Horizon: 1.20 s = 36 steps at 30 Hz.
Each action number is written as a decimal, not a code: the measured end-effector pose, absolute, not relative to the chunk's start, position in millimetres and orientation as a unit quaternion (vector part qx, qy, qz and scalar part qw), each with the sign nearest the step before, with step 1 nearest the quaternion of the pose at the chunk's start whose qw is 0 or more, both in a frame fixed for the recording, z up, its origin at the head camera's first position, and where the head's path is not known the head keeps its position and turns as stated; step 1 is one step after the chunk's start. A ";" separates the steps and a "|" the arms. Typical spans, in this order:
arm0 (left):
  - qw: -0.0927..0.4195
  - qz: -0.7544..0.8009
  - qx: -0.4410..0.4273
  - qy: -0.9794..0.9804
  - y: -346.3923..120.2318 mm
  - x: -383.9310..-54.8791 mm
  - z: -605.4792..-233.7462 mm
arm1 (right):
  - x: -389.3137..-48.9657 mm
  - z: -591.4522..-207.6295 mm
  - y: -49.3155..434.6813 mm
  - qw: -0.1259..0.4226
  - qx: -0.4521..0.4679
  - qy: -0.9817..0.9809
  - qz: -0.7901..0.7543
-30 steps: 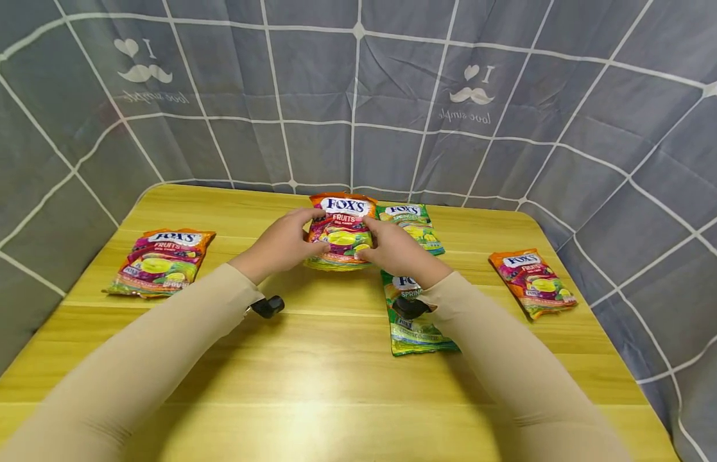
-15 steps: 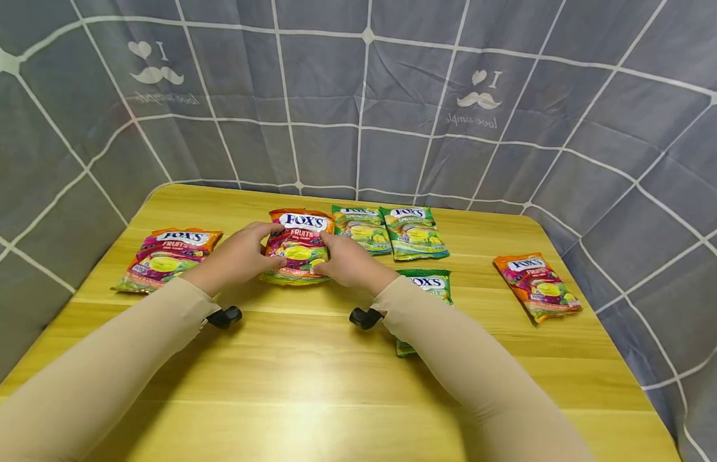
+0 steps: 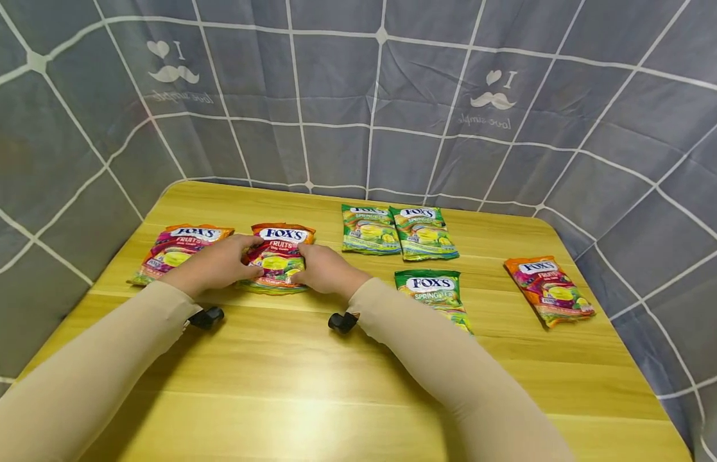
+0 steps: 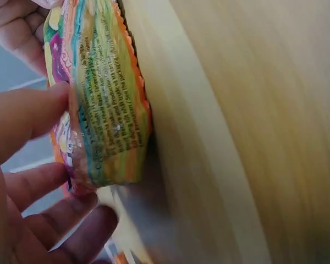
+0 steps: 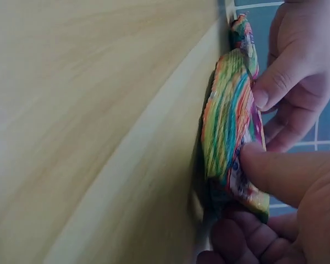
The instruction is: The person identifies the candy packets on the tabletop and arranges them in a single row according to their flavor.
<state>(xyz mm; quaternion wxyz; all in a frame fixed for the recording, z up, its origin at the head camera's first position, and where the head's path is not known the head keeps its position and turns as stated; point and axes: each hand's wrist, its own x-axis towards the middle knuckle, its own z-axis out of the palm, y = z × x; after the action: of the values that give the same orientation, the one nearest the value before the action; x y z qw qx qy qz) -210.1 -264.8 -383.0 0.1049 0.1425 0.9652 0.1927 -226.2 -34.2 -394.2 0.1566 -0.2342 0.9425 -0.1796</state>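
Note:
A red and orange FOX'S Fruits candy bag (image 3: 276,256) is held between both hands at the left of the table. My left hand (image 3: 225,262) grips its left edge, thumb on the printed front. From the right side my right hand (image 3: 323,268) pinches the bag with thumb and fingers. In the left wrist view the bag's lower side (image 4: 107,99) with small print faces the camera, close to the wood. Another Fruits candy bag (image 3: 167,253) lies just left of the left hand, partly covered by it.
Two green Spring Tea candy bags, a left one (image 3: 368,231) and a right one (image 3: 424,234), lie side by side at the back. A third green bag (image 3: 433,292) lies nearer, partly behind the right sleeve. Another Fruits bag (image 3: 550,292) lies far right. A grey curtain (image 3: 335,96) borders the wooden table (image 3: 289,398).
Both hands have carried the Fruits bag leftward and nearer, from the back middle to beside the left Fruits bag. The green bags it and the right arm covered now show more.

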 end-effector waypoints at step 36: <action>0.164 0.173 0.106 0.965 -299.8 -210.9 -380.3 | -221.2 -407.5 -63.3 0.119 -0.255 0.956 -0.081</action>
<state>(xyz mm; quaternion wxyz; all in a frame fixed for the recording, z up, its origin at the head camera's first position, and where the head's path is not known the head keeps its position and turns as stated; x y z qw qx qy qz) -210.9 -299.8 -380.3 0.1640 0.1062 0.9654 0.1729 -221.2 -63.3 -407.5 0.1188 -0.2548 0.9563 -0.0807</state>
